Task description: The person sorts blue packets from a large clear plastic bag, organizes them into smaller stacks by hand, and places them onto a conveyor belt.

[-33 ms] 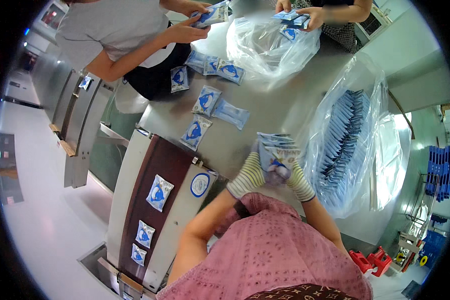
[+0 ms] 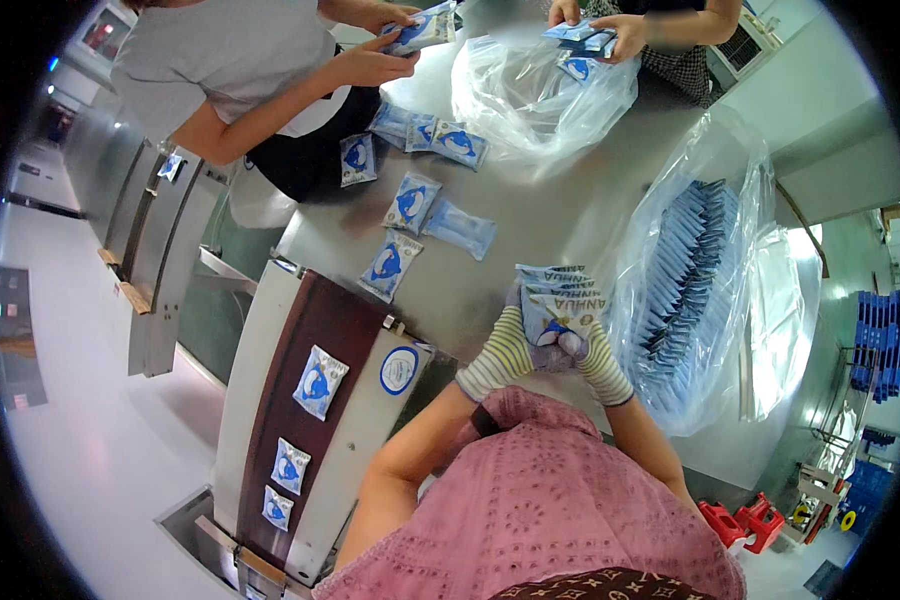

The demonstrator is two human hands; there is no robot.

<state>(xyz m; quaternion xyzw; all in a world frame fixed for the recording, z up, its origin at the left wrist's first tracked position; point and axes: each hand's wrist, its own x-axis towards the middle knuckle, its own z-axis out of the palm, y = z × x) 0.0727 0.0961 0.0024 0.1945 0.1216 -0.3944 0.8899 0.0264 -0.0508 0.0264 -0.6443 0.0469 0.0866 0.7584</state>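
A small stack of blue-and-white pouches (image 2: 560, 305) is held upright in front of my body, over the table's near edge. My left hand (image 2: 500, 352), in a yellow-and-white striped glove, grips its left side. On the other side my right hand (image 2: 600, 365), gloved alike, closes around it with the thumb across the front pouch. Most of my fingers are hidden behind the stack. Just right of my hands lies a large clear plastic bag (image 2: 635, 300) packed with rows of similar pouches (image 2: 685, 270).
Several loose pouches (image 2: 410, 200) lie on the metal table (image 2: 540, 215). At left, a brown conveyor belt (image 2: 315, 310) carries three pouches (image 2: 320, 382). Across the table, two people handle pouches, one person's hands (image 2: 620, 38) above another clear bag (image 2: 540, 110). Red stools (image 2: 760, 522) stand lower right.
The pouches on the belt have crept slightly toward the table. The stack in my hands has shifted a little and appears sharper; both hands still hold it.
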